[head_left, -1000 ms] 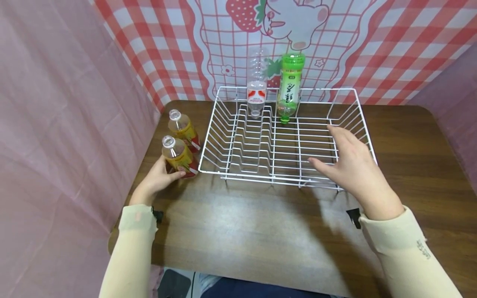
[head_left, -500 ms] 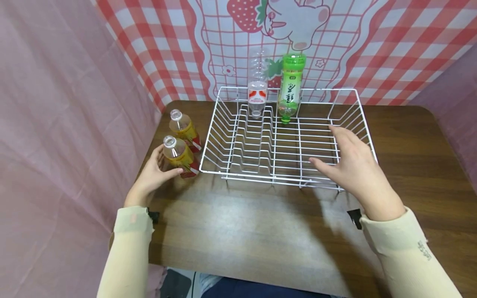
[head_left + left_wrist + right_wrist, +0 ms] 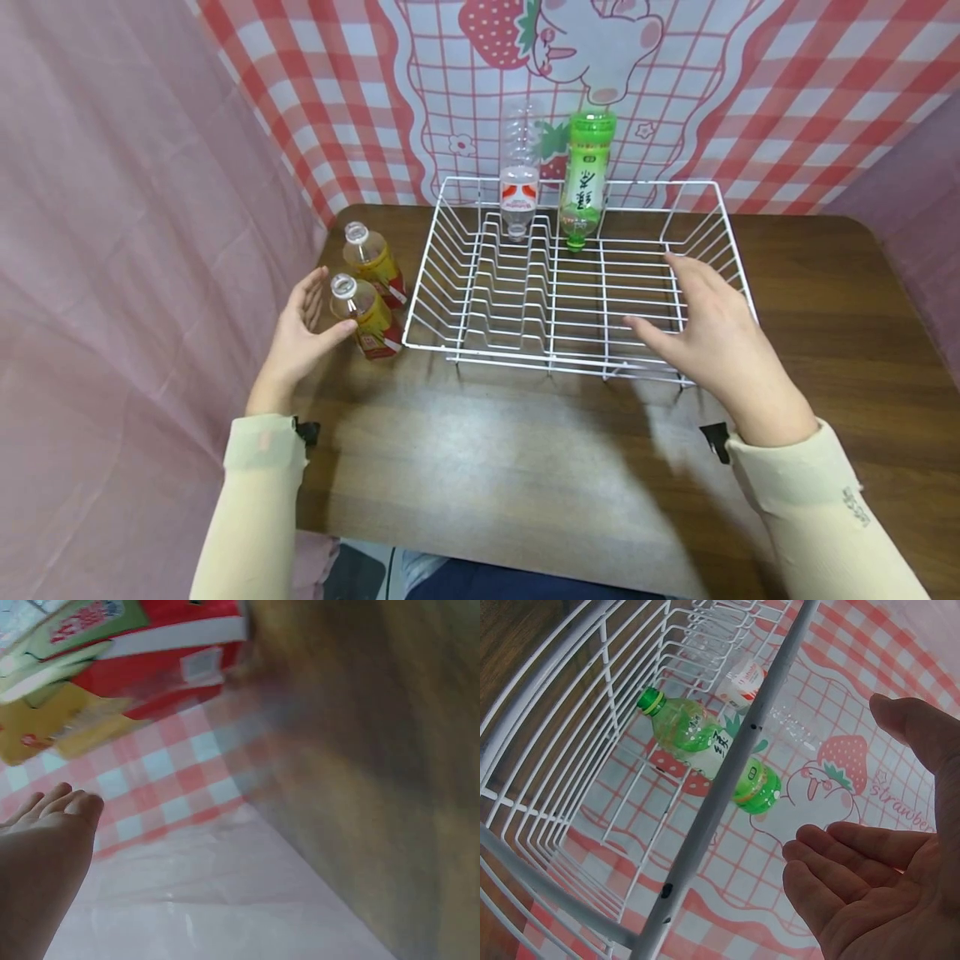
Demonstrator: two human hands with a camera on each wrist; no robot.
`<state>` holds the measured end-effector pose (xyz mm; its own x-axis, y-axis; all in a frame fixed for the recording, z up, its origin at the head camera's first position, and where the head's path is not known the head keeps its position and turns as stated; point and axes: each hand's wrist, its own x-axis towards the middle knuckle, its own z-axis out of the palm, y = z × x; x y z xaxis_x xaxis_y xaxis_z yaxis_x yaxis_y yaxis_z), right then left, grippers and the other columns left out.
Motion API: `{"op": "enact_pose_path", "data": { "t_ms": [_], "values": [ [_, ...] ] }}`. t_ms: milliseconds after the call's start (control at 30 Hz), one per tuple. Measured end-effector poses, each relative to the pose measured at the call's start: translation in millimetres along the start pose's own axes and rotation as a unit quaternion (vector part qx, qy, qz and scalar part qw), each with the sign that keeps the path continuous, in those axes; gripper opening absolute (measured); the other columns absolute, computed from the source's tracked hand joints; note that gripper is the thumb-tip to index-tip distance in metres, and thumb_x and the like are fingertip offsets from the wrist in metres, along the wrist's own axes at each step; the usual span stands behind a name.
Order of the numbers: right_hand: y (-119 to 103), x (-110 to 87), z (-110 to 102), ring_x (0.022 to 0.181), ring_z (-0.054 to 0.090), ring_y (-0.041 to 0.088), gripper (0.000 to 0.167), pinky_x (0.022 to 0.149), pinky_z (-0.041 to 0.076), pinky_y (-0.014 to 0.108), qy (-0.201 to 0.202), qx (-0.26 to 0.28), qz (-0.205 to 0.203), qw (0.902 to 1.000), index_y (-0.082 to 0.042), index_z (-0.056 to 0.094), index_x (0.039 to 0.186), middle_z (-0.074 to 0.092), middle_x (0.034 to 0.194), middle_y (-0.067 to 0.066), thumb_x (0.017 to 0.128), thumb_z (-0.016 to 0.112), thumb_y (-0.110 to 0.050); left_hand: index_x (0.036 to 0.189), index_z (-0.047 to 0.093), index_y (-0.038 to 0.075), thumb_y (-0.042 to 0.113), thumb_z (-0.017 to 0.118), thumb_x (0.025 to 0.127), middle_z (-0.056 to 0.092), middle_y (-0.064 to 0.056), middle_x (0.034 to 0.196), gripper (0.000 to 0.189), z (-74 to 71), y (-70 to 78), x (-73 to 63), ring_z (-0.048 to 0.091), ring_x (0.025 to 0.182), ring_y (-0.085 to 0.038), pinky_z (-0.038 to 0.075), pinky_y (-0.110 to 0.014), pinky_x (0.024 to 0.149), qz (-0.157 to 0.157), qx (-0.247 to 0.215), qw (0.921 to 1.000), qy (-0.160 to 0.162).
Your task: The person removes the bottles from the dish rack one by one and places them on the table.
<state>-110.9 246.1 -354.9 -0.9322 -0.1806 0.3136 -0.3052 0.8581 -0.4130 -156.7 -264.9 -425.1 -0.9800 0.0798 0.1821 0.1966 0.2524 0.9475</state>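
L hand [image 3: 296, 337] is released: thumb & fingers spread apart, nothing gripped. Step, as I judge it: L hand at the near yellow-and-red-labelled drink bottle [image 3: 371, 321], either letting go or about to grip; can't tell which from this pose. If gripping is next, it'd need thumb brought to the near side, fingers round the far side, hand slid R; if withdrawing, a move L w/o clipping the bottle, as a knock could tip it into its twin.

Near bottle stands upright on the bench [image 3: 450, 450], just R of L hand; thumb tip overlaps its edge in head view, contact unclear. L wrist view shows a gap btwn fingers & label.

Looks: clear neck, apparently w/o cap; yellow label up top, red below, white stripe, some green. Fill lvl can't be told. Matching far bottle [image 3: 375, 262] is just beyond it, further from L hand.

R hand [image 3: 705, 325] is also empty, thumb & fingers apart, over the R part of the white wire dish rack [image 3: 552, 300]; touch unclear. Ahead & L of it, inside the rack, the green tea bottle [image 3: 585, 187] & clear water bottle [image 3: 519, 196] lean neck-down.
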Motion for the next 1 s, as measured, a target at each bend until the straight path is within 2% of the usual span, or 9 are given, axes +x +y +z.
{"op": "enact_pose_path", "data": {
  "t_ms": [167, 300, 633, 867, 1000],
  "values": [
    [0, -1.3, -1, 0.132, 0.044, 0.047, 0.095, 0.107, 0.036, 0.064, -0.006, -0.002, 0.006, 1.0, 0.007, 0.039, 0.151, 0.047, 0.143, 0.031, 0.08, 0.088, -0.033, 0.158, 0.026, -0.001, -0.005, 0.079, 0.083, 0.028, -0.013, 0.163, 0.092, 2.3, 16.5, 0.7, 0.023, 0.15, -0.027, 0.018, -0.034, 0.12, 0.021, 0.007, 0.9995, 0.02],
    [1, -2.9, -2, 0.133, 0.043, 0.047, 0.096, 0.108, 0.035, 0.064, -0.01, -0.001, 0.012, 0.9999, 0.006, 0.037, 0.153, 0.046, 0.146, 0.03, 0.081, 0.086, -0.034, 0.158, 0.027, 0.001, -0.001, 0.082, 0.082, 0.029, -0.012, 0.163, 0.094, 4.5, 27.4, 3.4, 0.024, 0.149, -0.025, 0.018, -0.034, 0.12, 0.033, 0.016, 0.9991, 0.023],
    [2, -4.1, -2, 0.133, 0.042, 0.047, 0.097, 0.106, 0.035, 0.066, -0.014, -0.002, 0.016, 0.9998, 0.006, 0.037, 0.152, 0.045, 0.145, 0.031, 0.08, 0.087, -0.035, 0.156, 0.028, -0.004, -0.004, 0.08, 0.082, 0.03, -0.017, 0.162, 0.091, 9.7, 45.0, 7.0, 0.024, 0.149, -0.026, 0.018, -0.034, 0.12, 0.038, 0.022, 0.9986, 0.028],
    [3, -4.5, -1, 0.134, 0.041, 0.048, 0.096, 0.107, 0.034, 0.065, -0.012, -0.001, 0.015, 0.9998, 0.005, 0.036, 0.153, 0.045, 0.146, 0.031, 0.082, 0.085, -0.037, 0.155, 0.034, 0.001, 0.0, 0.083, 0.08, 0.035, -0.011, 0.16, 0.09, 15.4, 65.4, 5.0, 0.029, 0.148, -0.02, 0.021, -0.031, 0.119, 0.052, 0.03, 0.9976, 0.036],
    [3, -5.1, -2, 0.134, 0.041, 0.047, 0.095, 0.108, 0.034, 0.065, -0.01, 0.004, 0.015, 0.9998, 0.005, 0.037, 0.153, 0.044, 0.147, 0.03, 0.082, 0.085, -0.037, 0.155, 0.035, 0.003, 0.004, 0.085, 0.081, 0.037, -0.007, 0.16, 0.089, 17.1, 69.2, 6.1, 0.029, 0.147, -0.018, 0.021, -0.03, 0.119, 0.056, 0.042, 0.9971, 0.031]
  ]
}}
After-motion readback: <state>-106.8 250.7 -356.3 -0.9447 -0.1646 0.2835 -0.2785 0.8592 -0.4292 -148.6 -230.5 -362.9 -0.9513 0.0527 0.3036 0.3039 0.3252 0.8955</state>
